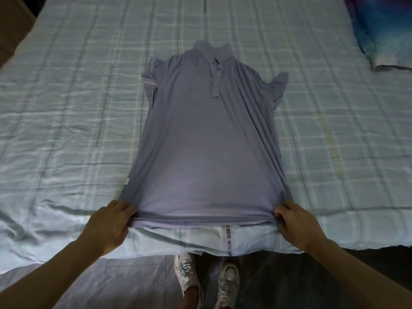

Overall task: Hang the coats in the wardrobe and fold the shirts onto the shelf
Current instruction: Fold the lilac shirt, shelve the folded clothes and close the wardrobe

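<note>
A lilac short-sleeved polo shirt (207, 134) lies front up on the bed, collar at the far end, sleeves spread to both sides. Its hem reaches the near edge of the bed. My left hand (110, 224) grips the left corner of the hem, fingers curled round the fabric. My right hand (296, 221) grips the right corner of the hem the same way. The hem is stretched flat between the two hands.
The bed (66, 108) is covered by a pale blue checked quilt. A blue patterned pillow (383, 34) lies at the far right. A wooden piece of furniture (11, 25) stands at the far left. My feet in white sneakers (207, 279) stand on the floor below the bed's edge.
</note>
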`<state>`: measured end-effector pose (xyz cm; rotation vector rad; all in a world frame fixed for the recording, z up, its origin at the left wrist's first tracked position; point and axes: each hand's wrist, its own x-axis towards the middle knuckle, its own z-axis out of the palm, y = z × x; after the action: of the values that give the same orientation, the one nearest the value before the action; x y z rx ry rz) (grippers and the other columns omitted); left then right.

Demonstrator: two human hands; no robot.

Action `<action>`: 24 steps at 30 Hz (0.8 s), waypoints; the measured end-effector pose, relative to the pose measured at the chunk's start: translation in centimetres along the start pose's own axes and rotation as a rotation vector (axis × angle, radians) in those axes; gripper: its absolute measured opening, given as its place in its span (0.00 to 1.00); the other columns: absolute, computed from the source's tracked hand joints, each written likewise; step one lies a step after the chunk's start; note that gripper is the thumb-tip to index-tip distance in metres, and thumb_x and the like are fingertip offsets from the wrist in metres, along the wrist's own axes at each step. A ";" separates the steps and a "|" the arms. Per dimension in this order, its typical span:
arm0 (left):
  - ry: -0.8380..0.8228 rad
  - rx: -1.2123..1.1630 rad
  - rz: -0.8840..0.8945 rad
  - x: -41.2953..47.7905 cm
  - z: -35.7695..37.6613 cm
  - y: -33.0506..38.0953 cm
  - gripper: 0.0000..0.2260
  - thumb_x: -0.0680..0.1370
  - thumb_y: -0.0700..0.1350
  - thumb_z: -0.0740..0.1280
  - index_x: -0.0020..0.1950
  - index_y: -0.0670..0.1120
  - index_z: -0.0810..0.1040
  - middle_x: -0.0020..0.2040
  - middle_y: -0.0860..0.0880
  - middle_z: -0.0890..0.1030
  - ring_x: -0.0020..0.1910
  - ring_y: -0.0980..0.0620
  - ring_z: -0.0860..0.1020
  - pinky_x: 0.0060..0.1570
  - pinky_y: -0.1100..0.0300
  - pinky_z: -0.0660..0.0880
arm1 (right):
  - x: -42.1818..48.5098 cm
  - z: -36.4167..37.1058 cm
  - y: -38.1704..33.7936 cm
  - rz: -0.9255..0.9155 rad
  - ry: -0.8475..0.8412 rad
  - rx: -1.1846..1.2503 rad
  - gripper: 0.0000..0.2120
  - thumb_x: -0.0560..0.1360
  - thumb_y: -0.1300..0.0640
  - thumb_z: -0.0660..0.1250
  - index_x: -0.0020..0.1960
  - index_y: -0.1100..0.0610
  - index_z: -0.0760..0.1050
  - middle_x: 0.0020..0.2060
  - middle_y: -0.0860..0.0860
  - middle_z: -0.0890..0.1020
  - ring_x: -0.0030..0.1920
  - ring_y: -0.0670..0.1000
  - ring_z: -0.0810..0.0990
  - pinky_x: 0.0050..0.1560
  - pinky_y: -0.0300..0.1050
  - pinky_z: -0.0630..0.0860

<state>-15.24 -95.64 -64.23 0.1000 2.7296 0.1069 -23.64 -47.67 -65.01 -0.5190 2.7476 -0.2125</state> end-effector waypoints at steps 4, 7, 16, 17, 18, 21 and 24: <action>0.023 0.030 0.007 0.1 -0.4 0.1 0.08 0.75 0.55 0.67 0.48 0.53 0.80 0.45 0.53 0.79 0.45 0.51 0.77 0.40 0.59 0.70 | 0.9 0.2 -1.6 -0.030 0.056 0.026 0.07 0.73 0.53 0.72 0.44 0.56 0.78 0.39 0.52 0.78 0.36 0.51 0.75 0.36 0.42 0.73; 0.099 0.009 0.037 0.3 -0.8 0.4 0.05 0.74 0.49 0.72 0.40 0.50 0.81 0.38 0.51 0.79 0.37 0.49 0.77 0.34 0.57 0.73 | 1.7 0.0 -3.1 -0.022 0.089 0.006 0.06 0.75 0.54 0.70 0.46 0.57 0.80 0.40 0.53 0.79 0.40 0.54 0.78 0.40 0.45 0.75; -0.125 -0.093 0.175 2.4 -0.1 0.4 0.29 0.77 0.54 0.69 0.75 0.61 0.63 0.69 0.56 0.66 0.57 0.55 0.76 0.55 0.62 0.75 | 5.4 0.3 -6.7 0.010 -0.224 -0.014 0.10 0.73 0.54 0.67 0.53 0.52 0.70 0.53 0.51 0.71 0.50 0.51 0.73 0.45 0.41 0.71; -0.172 -0.116 0.149 3.1 -0.5 0.1 0.27 0.77 0.57 0.68 0.74 0.63 0.63 0.69 0.58 0.65 0.57 0.58 0.75 0.56 0.63 0.74 | 6.2 -0.1 -6.8 0.022 -0.282 -0.038 0.10 0.72 0.52 0.68 0.50 0.50 0.69 0.52 0.50 0.71 0.48 0.51 0.74 0.43 0.41 0.70; -0.206 -0.136 0.129 3.9 -1.0 -0.1 0.24 0.77 0.59 0.66 0.72 0.63 0.65 0.69 0.60 0.66 0.58 0.58 0.75 0.58 0.63 0.73 | 7.1 -0.6 -7.0 0.033 -0.317 -0.056 0.11 0.71 0.49 0.69 0.48 0.49 0.68 0.51 0.50 0.72 0.46 0.52 0.76 0.43 0.42 0.71; -0.089 -0.223 0.073 7.1 -3.2 -0.4 0.13 0.78 0.59 0.64 0.61 0.59 0.76 0.59 0.58 0.78 0.59 0.54 0.76 0.59 0.59 0.72 | 10.2 -2.2 -7.9 0.040 -0.224 -0.013 0.12 0.72 0.43 0.67 0.47 0.50 0.73 0.48 0.50 0.76 0.46 0.53 0.78 0.46 0.44 0.74; 0.158 -0.383 0.001 10.4 -5.5 0.0 0.08 0.78 0.51 0.67 0.54 0.51 0.80 0.48 0.52 0.81 0.48 0.49 0.79 0.49 0.56 0.73 | 13.5 -3.8 -9.2 -0.001 -0.015 0.066 0.10 0.77 0.48 0.63 0.53 0.53 0.75 0.50 0.52 0.76 0.49 0.56 0.79 0.47 0.48 0.76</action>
<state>-26.92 -95.07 -63.33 -0.0174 2.8079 0.6581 -33.77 -60.93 -63.60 -0.5023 2.7149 -0.2977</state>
